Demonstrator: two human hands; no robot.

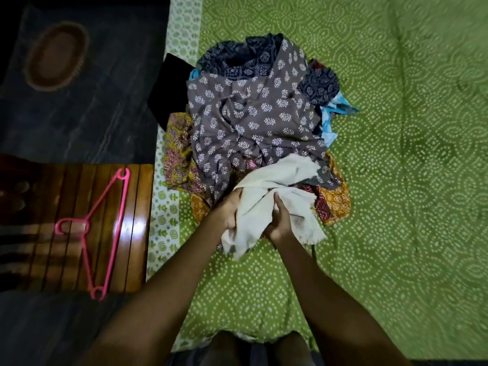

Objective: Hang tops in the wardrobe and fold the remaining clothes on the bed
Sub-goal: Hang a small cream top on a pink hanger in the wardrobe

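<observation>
White cloth [266, 204] bunched in both fists, left hand [228, 212] and right hand [277, 223] gripping; best lift clear of pile [253, 114], find edges before folding.

An oval mat [56, 56] lies on the dark floor [105, 109], possibly woven; dim light.

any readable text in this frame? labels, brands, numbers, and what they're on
None readable.
Bedsheet: dotted pattern and border motifs only, no letters.
Clothes pile: floral and block prints, no words or tags showing.
White cloth gripped by the left hand and right hand: no label visible.
Pink hanger on the wooden surface: no marking legible.
</observation>
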